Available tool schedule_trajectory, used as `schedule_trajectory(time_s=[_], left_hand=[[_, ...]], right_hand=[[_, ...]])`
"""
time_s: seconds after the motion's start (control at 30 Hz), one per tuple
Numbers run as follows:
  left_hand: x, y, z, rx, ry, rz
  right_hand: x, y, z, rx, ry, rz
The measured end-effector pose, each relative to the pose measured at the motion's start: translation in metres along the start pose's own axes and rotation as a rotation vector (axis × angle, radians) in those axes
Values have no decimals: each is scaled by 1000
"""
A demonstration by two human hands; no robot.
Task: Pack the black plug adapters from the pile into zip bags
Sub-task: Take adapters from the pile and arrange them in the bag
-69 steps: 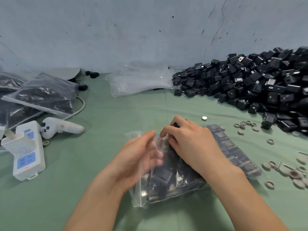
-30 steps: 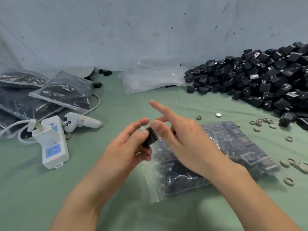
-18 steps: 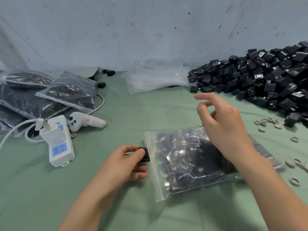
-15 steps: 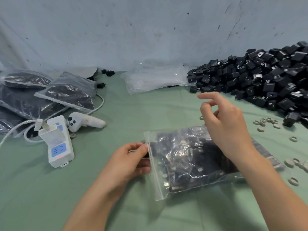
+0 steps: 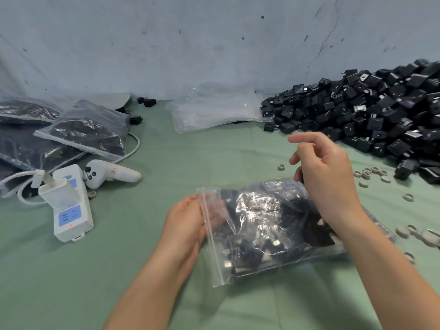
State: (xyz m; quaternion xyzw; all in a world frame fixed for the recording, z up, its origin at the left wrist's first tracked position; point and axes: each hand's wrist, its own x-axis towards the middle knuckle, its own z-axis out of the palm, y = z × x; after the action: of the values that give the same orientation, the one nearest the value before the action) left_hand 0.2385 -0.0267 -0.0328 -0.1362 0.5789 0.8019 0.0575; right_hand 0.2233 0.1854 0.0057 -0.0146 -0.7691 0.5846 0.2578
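A clear zip bag [image 5: 262, 222] stuffed with black plug adapters lies on the green counter [image 5: 154, 270] near its front edge, mouth to the left. The left hand [image 5: 185, 225] grips that open mouth, its fingers [image 5: 215, 211] showing through the plastic. I cannot tell whether they hold an adapter. The right hand [image 5: 326, 172] hovers over the bag, fingers [image 5: 302, 139] loosely curled and holding nothing. The loose adapter pile [image 5: 371, 115] fills the back right corner, and filled bags [image 5: 83, 129] lie at the left edge.
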Motion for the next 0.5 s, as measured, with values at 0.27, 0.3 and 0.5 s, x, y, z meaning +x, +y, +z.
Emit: schedule_trajectory(time_s=[0.27, 0.3, 0.5], left_hand=[[-5, 7, -5, -255, -265, -227], [-6, 7, -3, -283, -288, -213], [-5, 4, 13, -349, -252, -233]], right_hand=[[-2, 3, 1, -21, -13, 10], [-2, 3, 1, -22, -12, 13], [0, 2, -4, 6, 22, 64]])
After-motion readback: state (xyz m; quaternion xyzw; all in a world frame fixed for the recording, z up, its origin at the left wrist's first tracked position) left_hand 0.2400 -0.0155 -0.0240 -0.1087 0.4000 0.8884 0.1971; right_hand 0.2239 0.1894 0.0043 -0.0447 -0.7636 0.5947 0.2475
